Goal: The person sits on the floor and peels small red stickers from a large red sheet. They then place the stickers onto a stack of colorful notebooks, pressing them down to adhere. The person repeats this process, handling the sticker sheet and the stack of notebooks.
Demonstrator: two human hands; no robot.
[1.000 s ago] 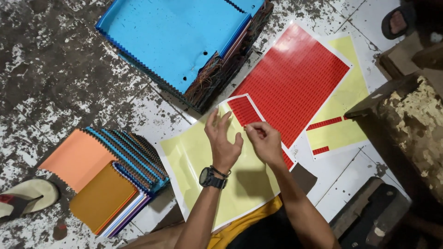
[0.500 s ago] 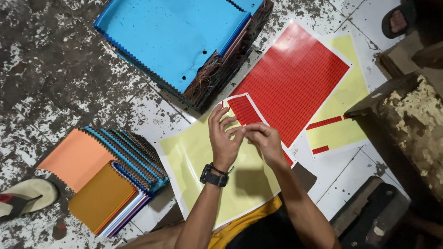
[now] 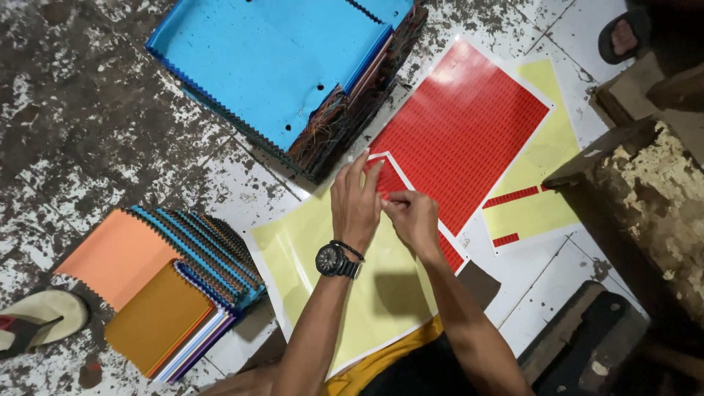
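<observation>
The fingertips hide the exact contact at frame centre, where the left hand and right hand both pinch the red sticker sheet, a white-bordered strip lying on the pale yellow backing sheet. The blue fabric stack is cut off at the top, with bare floor left

Black wristwatch, bare forearms, yellow garment

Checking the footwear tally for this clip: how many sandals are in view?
2. One sandal lies at the left edge beside the fanned swatch stack; another sandal, on a foot, is top right. Others may be out of frame.
</observation>
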